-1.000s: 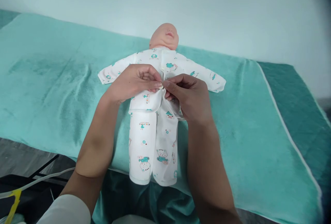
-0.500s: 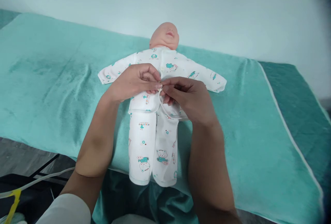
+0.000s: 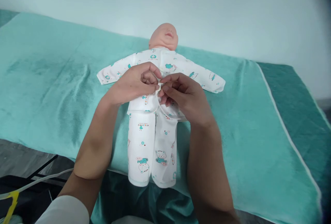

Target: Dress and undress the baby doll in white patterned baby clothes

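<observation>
A baby doll [image 3: 163, 37] lies on its back, head toward the wall. It wears a white printed baby shirt [image 3: 147, 58] with both sleeves spread wide, and matching white printed trousers [image 3: 141, 144]. Over the doll's belly, my left hand [image 3: 138, 82] pinches the shirt's front edge between thumb and fingers. My right hand [image 3: 184, 93] meets it fingertip to fingertip, pinching the other front edge at the same spot. Whatever fastener sits between the fingertips is mostly hidden by them. The shirt's lower hem parts slightly below the hands.
A green plush cover [image 3: 46, 79] is spread over the bed, with a darker green section [image 3: 294, 93] at the right. Behind it rises a pale wall [image 3: 207, 6]. At lower left, a light cable [image 3: 43, 179] with yellow tape [image 3: 12, 205] runs past a black object.
Both hands stay at the shirt front, with the fingertips shifting slightly and the pinched edge lifted a little. The whole view has drifted marginally.
</observation>
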Tool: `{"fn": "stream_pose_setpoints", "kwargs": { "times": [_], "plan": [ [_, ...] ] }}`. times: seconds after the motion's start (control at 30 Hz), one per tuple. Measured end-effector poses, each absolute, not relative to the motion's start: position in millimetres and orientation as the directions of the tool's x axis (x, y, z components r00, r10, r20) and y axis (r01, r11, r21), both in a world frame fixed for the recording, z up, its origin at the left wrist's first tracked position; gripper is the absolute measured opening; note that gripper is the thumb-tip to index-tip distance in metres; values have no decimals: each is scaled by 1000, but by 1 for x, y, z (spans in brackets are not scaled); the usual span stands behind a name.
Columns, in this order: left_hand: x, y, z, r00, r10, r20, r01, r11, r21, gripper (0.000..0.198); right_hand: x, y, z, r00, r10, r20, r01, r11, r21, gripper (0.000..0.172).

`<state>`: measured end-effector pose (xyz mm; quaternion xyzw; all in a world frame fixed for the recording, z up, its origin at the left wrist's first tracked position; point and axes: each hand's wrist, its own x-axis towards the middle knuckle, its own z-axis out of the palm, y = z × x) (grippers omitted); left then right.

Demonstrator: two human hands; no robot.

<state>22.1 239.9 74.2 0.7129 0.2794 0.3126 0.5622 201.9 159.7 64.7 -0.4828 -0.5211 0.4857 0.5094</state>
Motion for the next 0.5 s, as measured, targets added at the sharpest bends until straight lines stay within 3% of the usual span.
{"fn": "stream_pose_setpoints", "kwargs": {
  "times": [0.5],
  "plan": [
    [18, 239, 79, 685, 724, 84, 53, -165, 985, 21, 196, 157, 67, 10, 1000, 0, -28, 1, -1000, 26]
  ]
}}
